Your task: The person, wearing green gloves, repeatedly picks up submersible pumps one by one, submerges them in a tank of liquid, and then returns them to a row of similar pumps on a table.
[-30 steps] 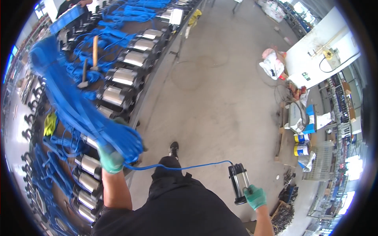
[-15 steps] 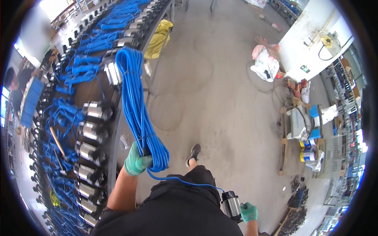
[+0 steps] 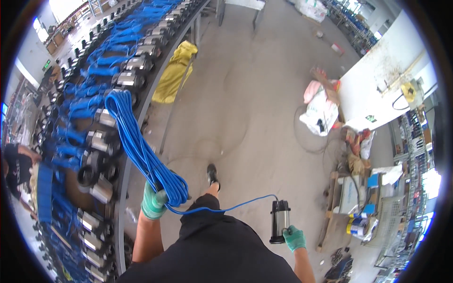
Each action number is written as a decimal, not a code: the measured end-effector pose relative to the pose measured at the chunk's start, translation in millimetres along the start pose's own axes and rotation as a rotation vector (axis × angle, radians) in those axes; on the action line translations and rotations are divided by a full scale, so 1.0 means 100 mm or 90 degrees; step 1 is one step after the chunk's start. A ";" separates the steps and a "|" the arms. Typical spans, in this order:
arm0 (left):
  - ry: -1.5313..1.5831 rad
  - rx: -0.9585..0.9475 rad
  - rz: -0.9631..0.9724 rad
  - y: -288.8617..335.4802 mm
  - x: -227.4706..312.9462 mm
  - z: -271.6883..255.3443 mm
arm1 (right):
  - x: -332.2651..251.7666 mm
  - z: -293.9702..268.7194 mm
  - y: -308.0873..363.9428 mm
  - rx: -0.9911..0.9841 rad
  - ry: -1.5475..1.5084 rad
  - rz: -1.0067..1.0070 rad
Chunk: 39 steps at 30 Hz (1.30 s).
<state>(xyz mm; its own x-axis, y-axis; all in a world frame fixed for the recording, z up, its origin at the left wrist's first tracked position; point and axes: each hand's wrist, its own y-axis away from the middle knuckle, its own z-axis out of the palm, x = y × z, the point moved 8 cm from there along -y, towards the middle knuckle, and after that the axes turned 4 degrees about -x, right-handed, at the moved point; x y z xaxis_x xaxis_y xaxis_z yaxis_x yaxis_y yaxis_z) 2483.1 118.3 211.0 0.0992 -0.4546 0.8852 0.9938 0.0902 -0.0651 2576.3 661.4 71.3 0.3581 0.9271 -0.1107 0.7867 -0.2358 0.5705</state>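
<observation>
My left hand point(image 3: 154, 202), in a green glove, is closed around the lower end of a long bundled coil of blue cable point(image 3: 144, 146). The coil leans up and to the left, its far loop over the bench edge. From the bundle a single strand of cable point(image 3: 226, 209) runs across in front of my legs to a silver and black cylindrical pump point(image 3: 281, 219). My right hand point(image 3: 295, 238), also gloved in green, grips this pump near its lower end and holds it upright off the floor. Its fingertips are partly hidden.
A long bench point(image 3: 123, 188) on my left bears rows of similar pumps point(image 3: 101, 141) with blue cable bundles point(image 3: 101, 70). A yellow sack point(image 3: 175, 70) is beside it. A person point(image 3: 19, 165) stands across the bench. To the right are bags point(image 3: 317, 111) and a loaded pallet point(image 3: 326, 212).
I have moved forward along the bench. The coil now tilts further left, its top end lower. My right hand has raised the pump forward, and the strand between them is less slack.
</observation>
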 end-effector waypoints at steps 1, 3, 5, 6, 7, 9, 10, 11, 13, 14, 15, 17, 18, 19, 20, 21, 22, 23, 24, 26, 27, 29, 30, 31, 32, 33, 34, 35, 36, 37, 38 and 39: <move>-0.003 0.021 -0.002 -0.30 -0.03 -0.05 | -0.15 -0.16 -0.23 0.013 -0.015 0.008; -0.017 -0.060 0.029 -1.00 -0.06 -0.09 | -0.39 -0.47 -0.68 0.053 -0.028 -0.009; 0.003 -0.032 0.046 -1.57 0.06 -0.07 | -0.56 -0.80 -1.05 0.060 -0.102 0.025; 0.001 -0.036 0.047 -1.90 0.11 -0.09 | -0.82 -1.07 -1.26 0.128 -0.093 -0.023; 0.000 -0.034 0.050 -2.21 0.20 -0.10 | -1.02 -1.26 -1.46 0.129 -0.092 -0.027; 0.008 -0.036 -0.024 -2.80 0.25 -0.06 | -1.27 -1.51 -1.89 0.108 -0.113 0.049; 0.007 -0.058 0.002 -3.13 0.31 -0.03 | -1.32 -1.57 -2.21 0.119 -0.091 0.035; 0.000 -0.054 0.002 -3.44 0.28 -0.06 | -1.47 -1.67 -2.49 0.113 -0.094 0.029; -0.052 -0.013 0.041 -4.05 0.27 -0.15 | -1.81 -1.89 -3.06 0.103 -0.094 0.012; -0.011 -0.037 0.043 -4.44 0.25 -0.13 | -2.04 -2.06 -3.37 0.102 -0.097 0.002; -0.018 -0.032 0.050 -4.75 0.23 -0.18 | -2.29 -2.23 -3.65 0.084 -0.104 -0.003; -0.101 -0.030 0.057 -5.40 0.20 -0.24 | -2.71 -2.50 -4.36 0.070 -0.113 -0.022; -0.088 -0.032 0.050 -5.72 0.24 -0.19 | -2.88 -2.54 -4.69 0.044 -0.048 -0.046; -0.093 -0.027 0.058 -6.04 0.26 -0.18 | -3.05 -2.61 -5.03 0.019 0.018 -0.070; -0.090 -0.006 0.055 -6.29 0.29 -0.21 | -3.35 -2.78 -5.28 -0.016 0.037 -0.088; -0.084 0.015 0.048 -6.52 0.32 -0.25 | -3.58 -2.96 -5.52 -0.022 0.038 -0.094; -0.095 -0.004 0.042 -6.77 0.35 -0.31 | -3.90 -3.13 -5.75 -0.008 0.066 -0.174; -0.094 0.001 0.044 -7.04 0.39 -0.34 | -4.20 -3.33 -6.01 0.010 0.096 -0.253; -0.100 -0.009 0.040 -7.31 0.44 -0.34 | -4.43 -3.50 -6.23 0.001 0.101 -0.288; -0.098 -0.002 0.028 -7.84 0.43 -0.46 | -4.85 -3.92 -6.66 0.046 0.100 -0.321; -0.095 -0.001 0.029 -8.13 0.41 -0.53 | -5.10 -4.15 -6.87 0.089 0.095 -0.352; -0.127 0.020 0.060 -8.73 0.45 -0.68 | -5.50 -4.57 -7.35 0.093 0.120 -0.383; -0.121 0.008 0.057 -9.07 0.45 -0.75 | -5.78 -4.75 -7.54 0.053 0.187 -0.400; -0.116 0.004 0.057 -9.41 0.42 -0.89 | -6.01 -4.87 -7.74 0.012 0.253 -0.414; -0.117 -0.010 0.046 -9.77 0.38 -1.02 | -6.17 -5.00 -7.98 -0.019 0.297 -0.416; -0.119 -0.025 0.034 -10.13 0.35 -1.12 | -6.32 -5.12 -8.18 -0.015 0.301 -0.407; -0.110 -0.006 0.037 -10.47 0.35 -1.20 | -6.40 -5.14 -8.39 -0.062 0.327 -0.366; -0.101 -0.008 0.038 -10.81 0.35 -1.25 | -6.53 -5.26 -8.56 -0.109 0.354 -0.327; -0.111 -0.005 0.036 -11.16 0.35 -1.32 | -6.66 -5.39 -8.74 -0.180 0.382 -0.269; -0.122 -0.001 0.034 -11.51 0.36 -1.39 | -6.84 -5.59 -8.89 -0.178 0.385 -0.262; -0.108 -0.033 0.020 -11.84 0.41 -1.40 | -6.95 -5.72 -8.99 -0.217 0.399 -0.249; -0.103 -0.035 0.017 -12.17 0.42 -1.48 | -7.06 -5.84 -9.11 -0.256 0.412 -0.236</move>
<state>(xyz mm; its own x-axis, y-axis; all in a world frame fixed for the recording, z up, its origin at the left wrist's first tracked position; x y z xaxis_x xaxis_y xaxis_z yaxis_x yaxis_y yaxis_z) 1284.9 -141.6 259.2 0.1203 -0.3038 0.9451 0.9926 0.0493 -0.1105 1312.7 391.6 104.7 -0.3428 0.9368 0.0700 0.5138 0.1245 0.8488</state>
